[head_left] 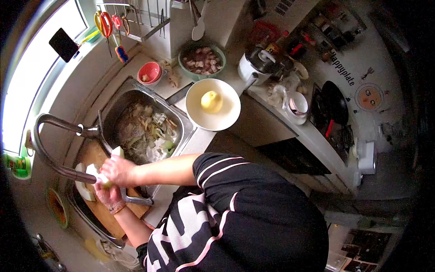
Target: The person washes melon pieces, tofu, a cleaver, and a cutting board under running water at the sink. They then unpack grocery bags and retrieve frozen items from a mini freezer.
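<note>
My right hand (118,172) and my left hand (108,197) are together beneath the curved faucet (56,117). Their fingers close round a pale greenish vegetable (107,185), mostly covered, so its kind is unclear. Below them a wooden cutting board (97,206) lies across the sink, with white pieces (84,187) beside my hands. Peelings and scraps (144,129) fill the basin (129,96) beyond. On the counter edge, a white bowl (213,121) holds one yellow peeled potato (211,102).
Behind the bowl stand a green basin (202,76) of cut meat chunks and small red bowls (149,72). A white rice cooker (253,68) is further right. Scissors (105,25) hang from a rack near the window. A black wok (335,102) stands by the stove.
</note>
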A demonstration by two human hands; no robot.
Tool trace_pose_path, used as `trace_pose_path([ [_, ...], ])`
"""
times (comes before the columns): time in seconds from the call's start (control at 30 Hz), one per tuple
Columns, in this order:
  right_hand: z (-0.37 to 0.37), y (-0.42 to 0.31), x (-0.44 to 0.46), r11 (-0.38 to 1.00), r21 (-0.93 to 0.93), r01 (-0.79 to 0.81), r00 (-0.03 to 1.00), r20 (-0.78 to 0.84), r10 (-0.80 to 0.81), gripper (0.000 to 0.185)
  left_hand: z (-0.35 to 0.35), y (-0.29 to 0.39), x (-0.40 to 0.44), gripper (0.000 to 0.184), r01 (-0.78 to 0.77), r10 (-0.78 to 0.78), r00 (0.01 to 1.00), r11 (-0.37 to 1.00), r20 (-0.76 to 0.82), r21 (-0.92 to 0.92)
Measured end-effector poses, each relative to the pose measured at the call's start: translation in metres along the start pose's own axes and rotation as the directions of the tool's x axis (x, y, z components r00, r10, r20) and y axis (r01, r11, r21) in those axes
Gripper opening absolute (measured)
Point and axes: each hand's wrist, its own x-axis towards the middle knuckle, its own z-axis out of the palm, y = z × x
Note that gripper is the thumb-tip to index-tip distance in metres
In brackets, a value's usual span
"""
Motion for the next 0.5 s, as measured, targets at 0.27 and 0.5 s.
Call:
trace_pose_path([
  [0.27, 0.014, -0.029, 0.033, 0.97, 0.131, 0.205, 0.926, 0.295, -0.236, 0.016, -0.027, 0.038, -0.031, 0.034, -0.171, 0.257, 0.928, 0.937, -0.27, 0.306],
  [0.5, 0.047, -0.016, 0.051, 0.942, 0.248, -0.226, 0.934, 0.331, 0.137, 0.022, -0.026, 0.059, -0.051, 0.039, -0.246, 0.261, 0.91, 0.965, -0.323, 0.089],
])
